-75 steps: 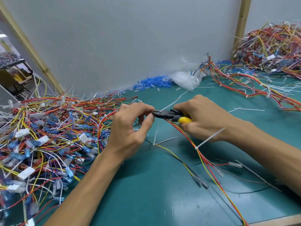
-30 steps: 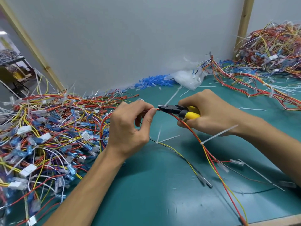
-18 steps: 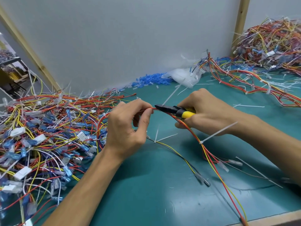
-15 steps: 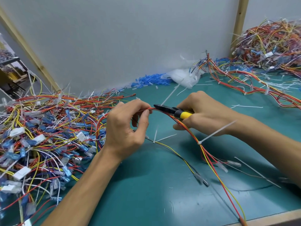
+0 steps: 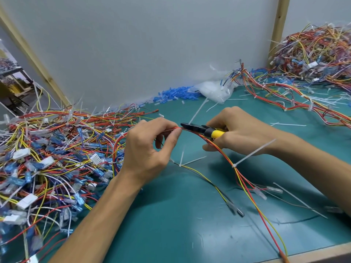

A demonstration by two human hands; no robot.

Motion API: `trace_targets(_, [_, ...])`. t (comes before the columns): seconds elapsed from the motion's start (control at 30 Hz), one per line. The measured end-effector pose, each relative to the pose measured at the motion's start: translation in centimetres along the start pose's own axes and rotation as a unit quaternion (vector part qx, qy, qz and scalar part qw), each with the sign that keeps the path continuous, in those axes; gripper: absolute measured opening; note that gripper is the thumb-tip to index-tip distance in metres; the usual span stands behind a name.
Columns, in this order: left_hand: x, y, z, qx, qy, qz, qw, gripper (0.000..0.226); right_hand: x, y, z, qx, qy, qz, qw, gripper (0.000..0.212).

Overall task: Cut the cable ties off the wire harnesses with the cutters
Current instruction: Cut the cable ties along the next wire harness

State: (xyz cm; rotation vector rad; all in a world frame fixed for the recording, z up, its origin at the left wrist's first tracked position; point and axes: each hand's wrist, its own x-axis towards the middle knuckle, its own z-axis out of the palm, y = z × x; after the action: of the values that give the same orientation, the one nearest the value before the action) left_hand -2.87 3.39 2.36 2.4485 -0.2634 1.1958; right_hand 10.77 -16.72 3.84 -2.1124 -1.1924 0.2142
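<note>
Eased back from the pinch of my left hand point(image 5: 146, 149), the yellow-handled cutters point(image 5: 198, 128), gripped in my right hand point(image 5: 243, 131), now lie nose-first along the wire harness point(image 5: 222, 154). Its red, orange and yellow strands arc between my hands, the left pinching the red one; one white cable tie point(image 5: 234, 165) cinches them below my right wrist.

Two bare forearms reach in, hands almost meeting mid-frame. L hand point(image 5: 146, 149), back to camera, pinches a wire harness point(image 5: 226, 158) btwn thumb & forefinger, other fingers curled beneath. R hand point(image 5: 243, 131), knuckles up, fingers wrapped round the cutters point(image 5: 205, 130), whose tips point at the L fingertips. L forearm point(image 5: 98, 215) enters bottom-left; R forearm point(image 5: 315, 160) from the right edge.
</note>
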Motion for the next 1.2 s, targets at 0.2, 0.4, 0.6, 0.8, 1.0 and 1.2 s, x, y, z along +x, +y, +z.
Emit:
trace_targets(0.2, [-0.1, -0.4, 0.3, 0.043, 0.004, 0.024, 0.999, 0.013, -0.1, 0.2, 0.4, -0.11, 0.008, -0.047, 0.993, 0.028])
trace_targets(0.4, [-0.1, -0.7, 0.5, 0.037, 0.02, 0.039, 0.998, 0.016, -0.2, 0.0, 0.8, -0.084, -0.005, -0.088, 0.993, 0.033])
trace_targets(0.6, [-0.2, -0.6, 0.6, 0.03, 0.023, 0.046, 0.998, 0.02, -0.3, -0.2, 1.2, -0.075, -0.015, -0.11, 0.991, 0.046])
trace_targets(0.8, [-0.3, -0.6, 0.7, 0.029, 0.036, 0.048, 0.998, 0.02, -0.4, -0.4, 1.4, -0.073, -0.026, -0.106, 0.991, 0.054])
trace_targets(1.0, [-0.2, -0.5, 0.9, 0.021, 0.046, 0.043, 0.998, 0.022, -0.2, -0.4, 1.5, -0.07, -0.018, -0.072, 0.995, 0.046])
trace_targets(1.2, [-0.2, -0.1, 0.9, 0.01, 0.053, 0.032, 0.998, 0.026, -0.2, -0.3, 1.3, -0.013, -0.051, -0.02, 0.998, 0.044])
